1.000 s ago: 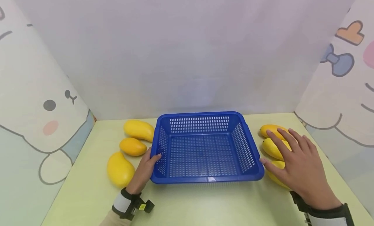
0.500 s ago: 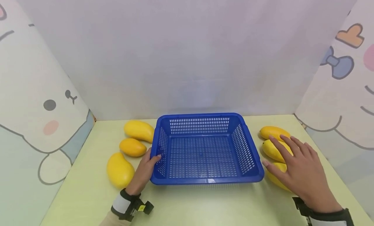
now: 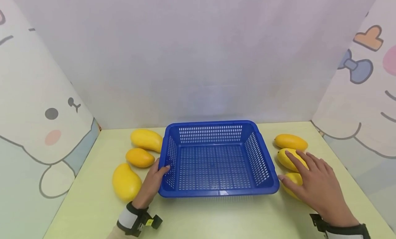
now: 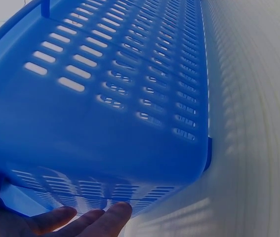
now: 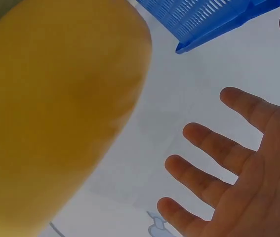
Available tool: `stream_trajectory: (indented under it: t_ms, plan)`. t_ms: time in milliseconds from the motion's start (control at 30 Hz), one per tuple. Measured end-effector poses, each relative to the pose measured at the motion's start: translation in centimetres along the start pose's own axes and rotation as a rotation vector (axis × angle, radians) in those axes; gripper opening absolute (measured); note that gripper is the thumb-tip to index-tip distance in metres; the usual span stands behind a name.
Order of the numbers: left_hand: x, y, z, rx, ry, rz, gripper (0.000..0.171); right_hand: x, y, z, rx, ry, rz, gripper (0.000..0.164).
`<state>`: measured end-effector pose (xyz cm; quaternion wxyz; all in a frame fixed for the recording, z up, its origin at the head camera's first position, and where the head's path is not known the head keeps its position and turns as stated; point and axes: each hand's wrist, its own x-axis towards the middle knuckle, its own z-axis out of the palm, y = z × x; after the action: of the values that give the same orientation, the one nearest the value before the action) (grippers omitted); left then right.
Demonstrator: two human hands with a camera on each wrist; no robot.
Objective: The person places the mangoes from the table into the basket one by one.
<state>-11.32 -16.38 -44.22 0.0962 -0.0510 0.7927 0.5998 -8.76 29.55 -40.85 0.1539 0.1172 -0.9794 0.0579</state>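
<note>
A blue plastic basket (image 3: 213, 167) with slotted walls stands in the middle of the table, with nothing inside. My left hand (image 3: 151, 184) grips its left rim, thumb over the edge; in the left wrist view the fingers (image 4: 111, 217) lie against the outside wall. To the right of the basket, my right hand (image 3: 320, 187) hovers with fingers spread. Beneath and beyond it lie a near mango (image 3: 292, 180), partly hidden by the hand, a middle mango (image 3: 286, 160) and a far mango (image 3: 290, 141). The right wrist view shows one mango (image 5: 56, 113) close up, apart from the fingers.
Left of the basket lie three more mangoes: a far one (image 3: 146, 139), a small orange-yellow one (image 3: 140, 157) and a large near one (image 3: 126, 182). A plain pale wall (image 3: 204, 60) rises behind the table (image 3: 216, 218). Panels with cartoon drawings flank both sides.
My right hand has shifted slightly down and toward the near mango, uncovering more of the far mango. The left hand and basket keep their places.
</note>
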Motion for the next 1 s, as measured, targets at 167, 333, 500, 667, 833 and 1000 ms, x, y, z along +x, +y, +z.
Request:
stream_trajectory:
  t_ms: [167,333,500,667,833,1000]
  plan:
    - [-0.1,0.1,0.0,0.01,-0.008,0.013,0.049,-0.2,0.6,0.8,-0.005,-0.019,0.008,0.078]
    - [-0.1,0.1,0.1,0.007,-0.014,0.012,0.05,-0.6,1.2,1.2,0.003,-0.042,0.023,0.075]
    - [0.0,0.0,0.0,-0.004,-0.011,0.018,0.049,-0.9,1.4,1.7,0.015,-0.066,0.027,0.075]
    - [0.1,-0.2,0.0,-0.007,0.0,0.011,0.047,-0.9,1.4,2.2,0.017,-0.068,0.034,0.074]
    - [0.1,-0.3,0.0,-0.008,0.003,0.009,0.047,-1.0,1.5,2.8,0.004,-0.079,0.053,0.074]
    - [0.1,-0.3,0.0,-0.007,0.004,0.008,0.047,-1.1,1.8,3.2,-0.02,-0.087,0.051,0.072]
